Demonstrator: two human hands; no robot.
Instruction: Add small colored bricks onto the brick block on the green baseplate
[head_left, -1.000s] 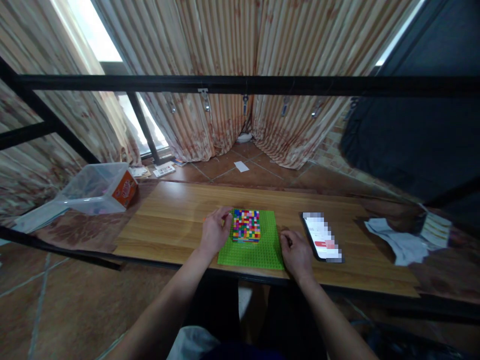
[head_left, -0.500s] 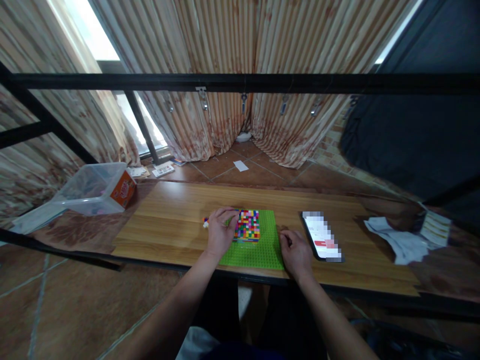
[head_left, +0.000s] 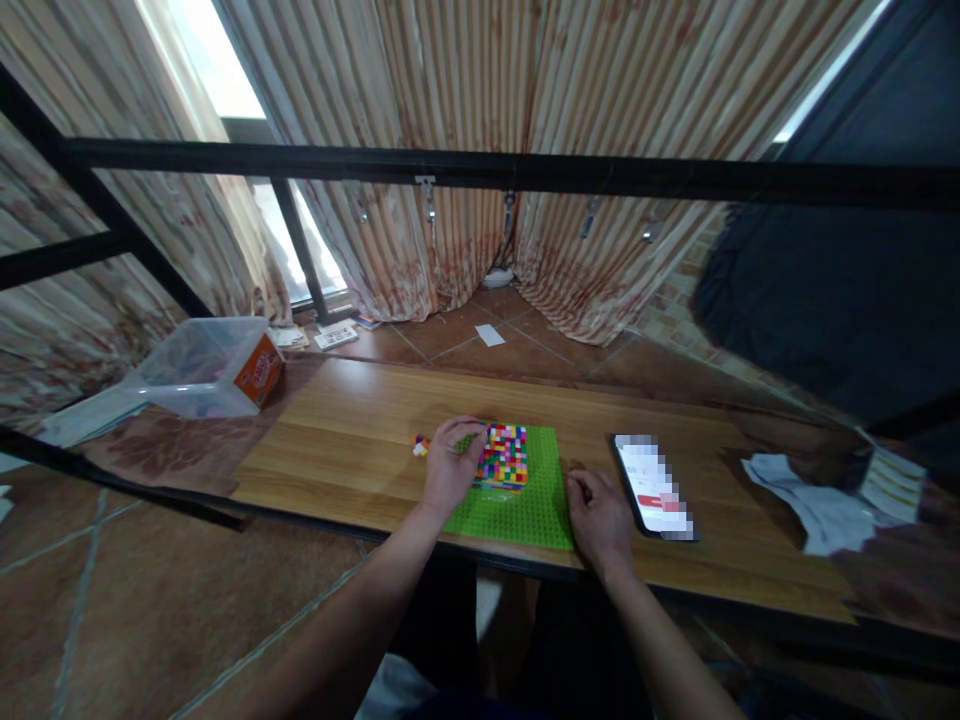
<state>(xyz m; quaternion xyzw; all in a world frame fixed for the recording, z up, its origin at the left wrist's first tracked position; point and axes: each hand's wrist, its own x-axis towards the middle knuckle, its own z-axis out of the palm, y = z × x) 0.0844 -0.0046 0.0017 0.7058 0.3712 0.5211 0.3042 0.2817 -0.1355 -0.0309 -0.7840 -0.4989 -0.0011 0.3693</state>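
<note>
A block of small multicoloured toy bricks [head_left: 507, 455] stands in layers on a green studded baseplate [head_left: 525, 522]. My left hand [head_left: 452, 462] reaches over the block's left edge, thumb and fingertips brought together at its upper left corner. Whatever lies between those fingertips is too small or hidden to make out. Some loose bricks [head_left: 420, 446] lie on the table just left of that hand. At the baseplate's right edge rests my right hand [head_left: 600, 515], its fingers curled in, with nothing visible in them.
A phone [head_left: 654, 487] with a lit screen lies on the wooden table [head_left: 345, 430], right of my right hand. Crumpled white paper [head_left: 814, 505] is at the right end. A clear plastic box [head_left: 217, 370] stands beyond the left end. A black metal bar [head_left: 465, 165] crosses ahead.
The whole view has shifted slightly, so the table appears a little further right and lower. My left hand stays at the block's left edge, and more of the loose bricks show beside it.
</note>
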